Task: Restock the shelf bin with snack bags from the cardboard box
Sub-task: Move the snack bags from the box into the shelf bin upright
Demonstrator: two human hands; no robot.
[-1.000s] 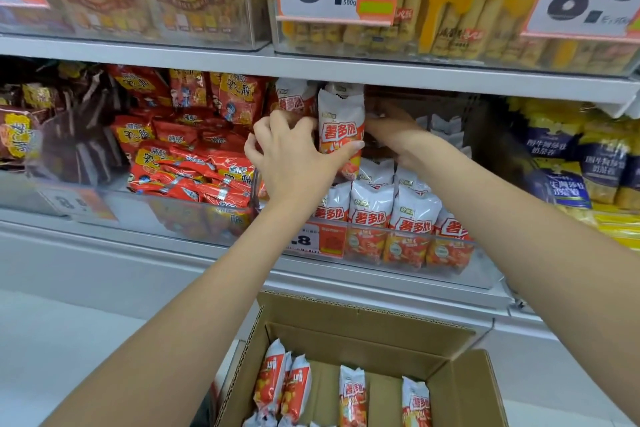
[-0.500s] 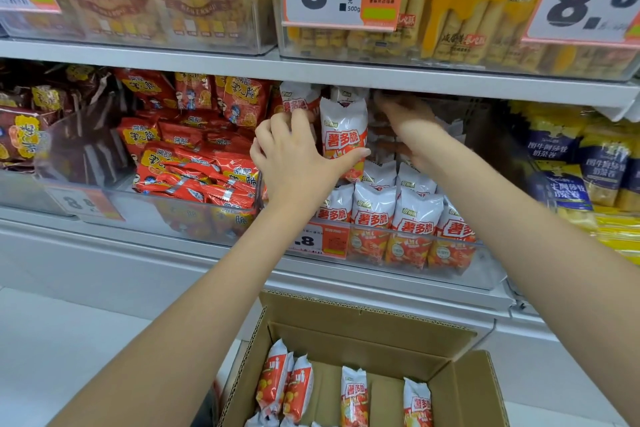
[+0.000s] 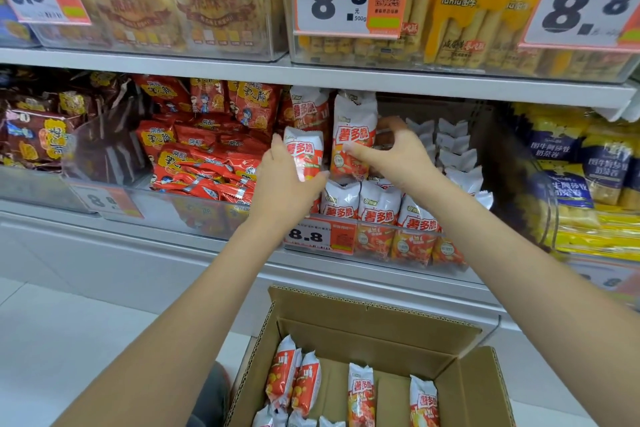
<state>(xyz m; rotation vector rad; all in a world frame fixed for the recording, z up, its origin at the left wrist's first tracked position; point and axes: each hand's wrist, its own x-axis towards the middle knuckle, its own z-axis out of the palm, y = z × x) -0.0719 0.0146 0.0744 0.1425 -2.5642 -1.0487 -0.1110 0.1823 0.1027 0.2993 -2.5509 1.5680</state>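
Both hands have drawn back toward the front of the clear plastic shelf bin (image 3: 374, 246) since half a second ago. Now the left hand (image 3: 287, 180) grips a white-and-orange snack bag (image 3: 304, 152) upright at the bin's left side, while the right hand (image 3: 398, 152), fingers spread and holding nothing, touches a taller standing bag (image 3: 353, 135) beside it. Front rows look filled; several bags remain in the brown cardboard box (image 3: 381, 322) below, so restocking seems partway done.
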